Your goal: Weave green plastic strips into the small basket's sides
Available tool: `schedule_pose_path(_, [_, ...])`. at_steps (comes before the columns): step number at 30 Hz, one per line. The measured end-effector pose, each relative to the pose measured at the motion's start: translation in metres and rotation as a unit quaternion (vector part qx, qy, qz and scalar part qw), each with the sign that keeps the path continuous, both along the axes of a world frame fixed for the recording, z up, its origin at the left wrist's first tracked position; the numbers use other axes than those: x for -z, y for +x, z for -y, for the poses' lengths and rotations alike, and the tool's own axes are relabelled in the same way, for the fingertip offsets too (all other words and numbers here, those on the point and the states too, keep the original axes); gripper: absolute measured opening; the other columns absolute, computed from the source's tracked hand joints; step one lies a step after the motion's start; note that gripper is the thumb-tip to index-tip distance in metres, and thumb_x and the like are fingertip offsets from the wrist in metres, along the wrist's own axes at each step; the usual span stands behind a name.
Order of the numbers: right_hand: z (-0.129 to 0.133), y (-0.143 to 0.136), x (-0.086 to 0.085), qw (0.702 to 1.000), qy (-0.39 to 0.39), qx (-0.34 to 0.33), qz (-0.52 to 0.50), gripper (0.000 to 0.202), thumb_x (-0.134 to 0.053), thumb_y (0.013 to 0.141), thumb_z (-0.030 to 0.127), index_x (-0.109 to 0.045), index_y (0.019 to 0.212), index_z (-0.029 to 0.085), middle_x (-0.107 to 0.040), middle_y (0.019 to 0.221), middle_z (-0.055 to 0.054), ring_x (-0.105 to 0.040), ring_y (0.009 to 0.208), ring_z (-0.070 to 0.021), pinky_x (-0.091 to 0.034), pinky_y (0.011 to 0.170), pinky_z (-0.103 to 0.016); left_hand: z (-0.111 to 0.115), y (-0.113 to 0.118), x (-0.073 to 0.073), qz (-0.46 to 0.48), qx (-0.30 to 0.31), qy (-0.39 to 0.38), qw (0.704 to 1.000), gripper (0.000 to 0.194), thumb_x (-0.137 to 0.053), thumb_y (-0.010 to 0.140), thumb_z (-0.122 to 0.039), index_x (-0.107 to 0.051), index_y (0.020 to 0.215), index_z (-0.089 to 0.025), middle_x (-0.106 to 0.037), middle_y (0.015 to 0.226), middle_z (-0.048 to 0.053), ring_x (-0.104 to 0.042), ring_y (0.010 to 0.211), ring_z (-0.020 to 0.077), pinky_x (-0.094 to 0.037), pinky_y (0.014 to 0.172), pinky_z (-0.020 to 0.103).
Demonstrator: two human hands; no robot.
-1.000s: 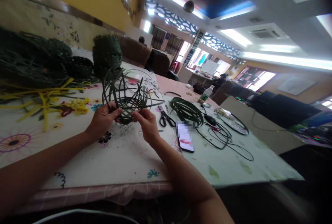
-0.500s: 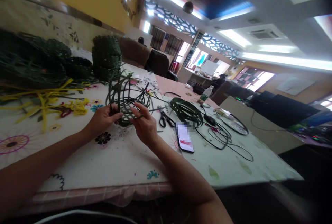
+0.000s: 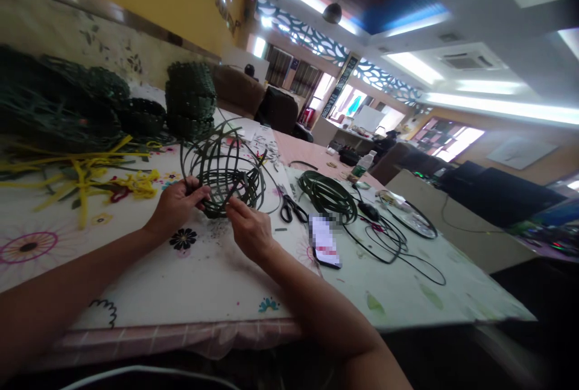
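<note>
Against left fingers (image 3: 195,195) and right fingers (image 3: 239,207) rests a green basket (image 3: 226,180).

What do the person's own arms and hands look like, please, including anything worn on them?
The left hand and right hand are ungloved, with no watch or bracelet visible at either wrist. The left forearm and right forearm show no sleeves or cables. Any rings are too small to tell.

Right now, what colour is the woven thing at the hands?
The woven thing is dark green; the head view shows it best.
</note>
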State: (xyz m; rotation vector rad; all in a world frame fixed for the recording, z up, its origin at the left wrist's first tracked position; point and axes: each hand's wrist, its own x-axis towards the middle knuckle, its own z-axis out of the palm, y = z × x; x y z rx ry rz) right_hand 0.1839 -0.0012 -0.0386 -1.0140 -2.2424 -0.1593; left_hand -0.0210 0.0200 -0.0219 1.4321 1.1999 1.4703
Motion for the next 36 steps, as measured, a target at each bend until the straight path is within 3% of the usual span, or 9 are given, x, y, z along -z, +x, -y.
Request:
schedule_pose_path(5, [-0.003, -0.001, 0.006, 0.998, -0.016, -0.005, 0.053, 0.026, -0.051, 0.097, 0.011, -0.073, 0.090, 0.023, -0.076, 0.133, -0.006, -0.065, 0.068, -0.0131, -0.043, 0.056, -0.028, 0.000, 0.002, 0.006, 0.007, -0.017, 0.001, 1.000, 0.039, -0.080, 0.073, -0.054, -0.062, 0.073, -0.020, -0.065, 0.067, 0.000, -0.059, 0.058, 0.0149, -0.052, 0.059, 0.027])
schedule_pose_path(12, [-0.001, 0.015, -0.008, 0.994, 0.041, -0.091, -0.051, 0.022, -0.056, 0.101, 0.028, -0.077, 0.105, 0.029, -0.079, 0.121, -0.008, -0.071, 0.084, -0.0182, -0.052, 0.070, -0.031, -0.010, -0.007, 0.003, -0.027, -0.016, 0.022, 0.999, 0.036, -0.080, 0.071, -0.049, -0.060, 0.081, -0.021, -0.064, 0.067, -0.001, -0.058, 0.058, 0.0151, -0.049, 0.057, 0.027])
schedule_pose_path(14, [-0.004, 0.026, -0.018, 0.986, 0.083, -0.068, -0.125, 0.022, -0.056, 0.102, 0.031, -0.077, 0.102, 0.027, -0.078, 0.104, -0.009, -0.070, 0.086, -0.0200, -0.053, 0.075, -0.033, -0.013, -0.013, 0.000, 0.001, -0.019, 0.019, 1.000, 0.039, -0.081, 0.068, -0.046, -0.059, 0.087, -0.021, -0.063, 0.068, -0.002, -0.057, 0.059, 0.0147, -0.047, 0.056, 0.026])
schedule_pose_path(17, [-0.019, 0.044, -0.030, 0.952, 0.152, 0.035, -0.265, 0.025, -0.054, 0.102, 0.034, -0.075, 0.094, 0.024, -0.070, 0.088, -0.010, -0.065, 0.084, -0.0218, -0.053, 0.080, -0.037, -0.017, -0.025, -0.003, 0.020, -0.018, 0.022, 0.999, 0.040, -0.082, 0.068, -0.044, -0.057, 0.088, -0.021, -0.059, 0.064, -0.004, -0.051, 0.055, 0.0125, -0.040, 0.051, 0.025])
schedule_pose_path(21, [-0.050, 0.064, -0.029, 0.940, 0.046, 0.071, -0.331, 0.027, -0.057, 0.099, 0.042, -0.074, 0.103, 0.022, -0.069, 0.100, -0.010, -0.065, 0.093, -0.0223, -0.054, 0.089, -0.040, -0.025, -0.040, -0.003, 0.006, -0.001, 0.024, 1.000, 0.038, -0.081, 0.068, -0.042, -0.057, 0.088, -0.020, -0.056, 0.068, -0.005, -0.045, 0.056, 0.0107, -0.036, 0.051, 0.025])
schedule_pose_path(27, [-0.068, 0.063, -0.011, 0.923, -0.189, -0.045, -0.333, 0.061, -0.066, 0.092, 0.058, -0.062, 0.143, 0.025, -0.061, 0.148, -0.014, -0.065, 0.127, -0.0253, -0.052, 0.108, -0.043, -0.039, -0.052, 0.010, -0.053, -0.055, 0.079, 0.994, 0.051, -0.082, 0.070, -0.034, -0.057, 0.114, -0.022, -0.057, 0.101, -0.001, -0.047, 0.072, 0.0110, -0.041, 0.066, 0.027])
schedule_pose_path(30, [-0.071, 0.054, -0.008, 0.910, -0.237, -0.076, -0.331, 0.079, -0.070, 0.087, 0.066, -0.051, 0.155, 0.029, -0.050, 0.163, -0.013, -0.054, 0.144, -0.0279, -0.043, 0.121, -0.047, -0.043, -0.049, 0.014, -0.030, -0.088, 0.095, 0.991, 0.067, -0.084, 0.066, -0.034, -0.054, 0.124, -0.023, -0.057, 0.115, 0.003, -0.056, 0.092, 0.0172, -0.048, 0.084, 0.032])
schedule_pose_path(32, [-0.077, 0.048, -0.009, 0.900, -0.253, -0.096, -0.341, 0.088, -0.071, 0.084, 0.071, -0.048, 0.158, 0.029, -0.045, 0.167, -0.012, -0.048, 0.151, -0.0288, -0.037, 0.126, -0.049, -0.043, -0.044, 0.013, 0.007, -0.064, 0.094, 0.994, 0.076, -0.085, 0.063, -0.035, -0.050, 0.130, -0.024, -0.056, 0.131, 0.009, -0.056, 0.118, 0.0252, -0.047, 0.101, 0.038])
schedule_pose_path(36, [-0.087, 0.042, -0.010, 0.898, -0.266, -0.123, -0.328, 0.090, -0.073, 0.079, 0.076, -0.059, 0.150, 0.023, -0.046, 0.166, -0.014, -0.040, 0.157, -0.0290, -0.028, 0.131, -0.047, -0.043, -0.040, 0.011, 0.051, -0.013, 0.076, 0.996, 0.082, -0.084, 0.064, -0.040, -0.044, 0.134, -0.025, -0.051, 0.146, 0.014, -0.046, 0.142, 0.0326, -0.043, 0.112, 0.045])
